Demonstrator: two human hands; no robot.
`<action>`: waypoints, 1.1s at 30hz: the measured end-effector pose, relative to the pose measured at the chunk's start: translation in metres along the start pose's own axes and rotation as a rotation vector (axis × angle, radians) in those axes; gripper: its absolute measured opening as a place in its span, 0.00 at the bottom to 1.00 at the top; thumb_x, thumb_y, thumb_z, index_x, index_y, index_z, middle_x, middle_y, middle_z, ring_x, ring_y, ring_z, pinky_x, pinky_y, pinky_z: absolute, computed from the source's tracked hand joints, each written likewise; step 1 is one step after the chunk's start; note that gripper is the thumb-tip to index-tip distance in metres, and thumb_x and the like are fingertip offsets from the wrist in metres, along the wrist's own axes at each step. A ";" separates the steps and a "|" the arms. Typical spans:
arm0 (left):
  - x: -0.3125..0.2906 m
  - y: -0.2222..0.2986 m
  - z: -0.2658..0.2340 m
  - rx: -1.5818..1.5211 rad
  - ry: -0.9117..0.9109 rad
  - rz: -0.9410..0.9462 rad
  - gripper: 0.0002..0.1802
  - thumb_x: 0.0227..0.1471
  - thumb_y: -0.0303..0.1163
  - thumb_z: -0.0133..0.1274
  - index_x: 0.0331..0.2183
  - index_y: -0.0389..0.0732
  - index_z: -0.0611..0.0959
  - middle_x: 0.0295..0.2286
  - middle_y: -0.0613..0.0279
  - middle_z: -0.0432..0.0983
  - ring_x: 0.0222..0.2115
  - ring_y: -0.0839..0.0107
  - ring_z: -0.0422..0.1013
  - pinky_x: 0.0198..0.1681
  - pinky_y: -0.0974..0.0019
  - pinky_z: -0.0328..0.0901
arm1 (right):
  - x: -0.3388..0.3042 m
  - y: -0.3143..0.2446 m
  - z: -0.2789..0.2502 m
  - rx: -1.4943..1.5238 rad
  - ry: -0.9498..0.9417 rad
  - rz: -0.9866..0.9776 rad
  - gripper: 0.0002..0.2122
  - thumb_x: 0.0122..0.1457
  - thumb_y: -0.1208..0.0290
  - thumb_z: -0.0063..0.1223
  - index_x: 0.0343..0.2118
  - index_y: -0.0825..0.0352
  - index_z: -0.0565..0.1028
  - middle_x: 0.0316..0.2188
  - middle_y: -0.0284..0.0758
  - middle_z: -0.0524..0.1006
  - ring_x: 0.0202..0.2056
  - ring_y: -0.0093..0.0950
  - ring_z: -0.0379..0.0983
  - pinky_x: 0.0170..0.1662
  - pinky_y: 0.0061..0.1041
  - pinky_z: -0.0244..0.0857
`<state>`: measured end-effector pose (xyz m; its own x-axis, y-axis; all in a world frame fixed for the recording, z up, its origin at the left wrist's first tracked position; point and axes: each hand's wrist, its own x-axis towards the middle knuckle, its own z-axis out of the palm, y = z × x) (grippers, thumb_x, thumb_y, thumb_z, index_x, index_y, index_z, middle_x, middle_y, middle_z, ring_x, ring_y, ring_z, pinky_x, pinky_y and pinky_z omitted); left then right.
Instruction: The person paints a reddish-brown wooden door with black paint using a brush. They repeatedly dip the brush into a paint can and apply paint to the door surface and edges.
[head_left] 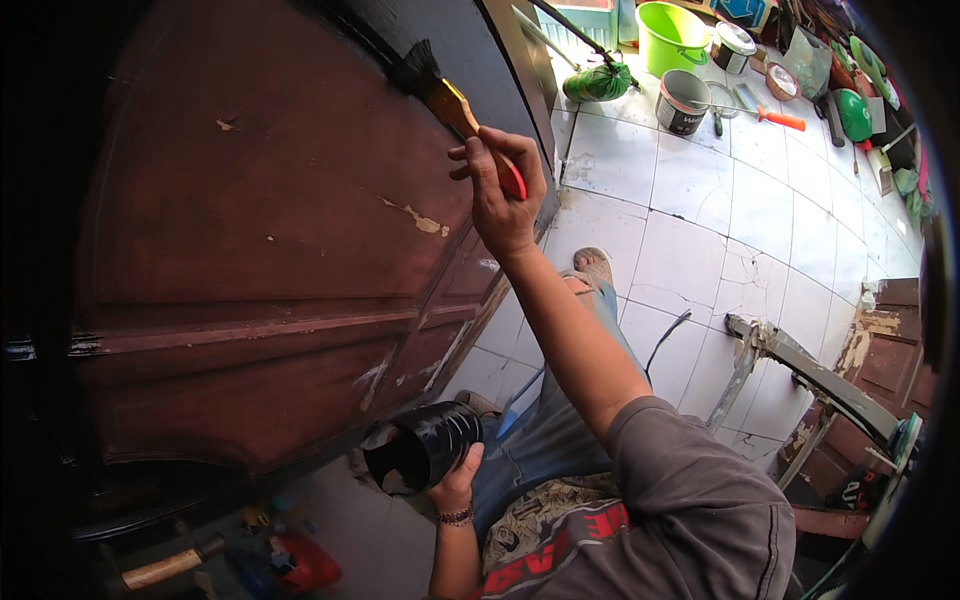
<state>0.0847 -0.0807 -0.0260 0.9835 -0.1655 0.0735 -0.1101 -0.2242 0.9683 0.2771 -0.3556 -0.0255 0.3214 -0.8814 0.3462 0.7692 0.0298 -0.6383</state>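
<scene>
Paintbrush [456,110], dark-bristled with a yellow, red-ended handle, sits at the brown, chipped door's [250,230] black border, upper centre, the right hand's [500,210] grip closed round it. Lower centre, the left hand's [455,487] grip holds a black pot [440,440]. White tiles [690,180] and a green bucket [668,40] show upper right.
</scene>
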 end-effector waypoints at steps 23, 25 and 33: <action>-0.011 -0.010 -0.014 0.080 0.045 0.117 0.38 0.37 0.22 0.68 0.53 0.33 0.74 0.47 0.58 0.75 0.47 0.67 0.73 0.57 0.60 0.64 | -0.019 -0.016 -0.031 -0.101 0.067 0.221 0.12 0.66 0.70 0.53 0.44 0.73 0.69 0.34 0.42 0.78 0.34 0.30 0.81 0.33 0.26 0.78; -0.011 -0.011 -0.023 0.073 0.059 0.127 0.42 0.37 0.24 0.70 0.55 0.32 0.71 0.47 0.57 0.74 0.48 0.66 0.72 0.57 0.61 0.64 | -0.026 -0.052 -0.047 -0.088 0.013 0.315 0.12 0.66 0.70 0.54 0.44 0.74 0.69 0.34 0.43 0.78 0.34 0.31 0.81 0.33 0.27 0.78; -0.005 -0.016 -0.049 0.095 0.129 0.158 0.46 0.32 0.30 0.73 0.54 0.35 0.69 0.47 0.53 0.72 0.48 0.63 0.72 0.54 0.61 0.66 | -0.037 -0.175 -0.038 0.008 -0.593 0.659 0.11 0.62 0.71 0.55 0.42 0.70 0.68 0.29 0.47 0.79 0.26 0.33 0.78 0.26 0.29 0.73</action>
<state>0.0888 -0.0292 -0.0298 0.9626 -0.0829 0.2579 -0.2709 -0.2958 0.9160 0.1099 -0.3461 0.0477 0.9320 -0.2944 0.2112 0.3302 0.4503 -0.8296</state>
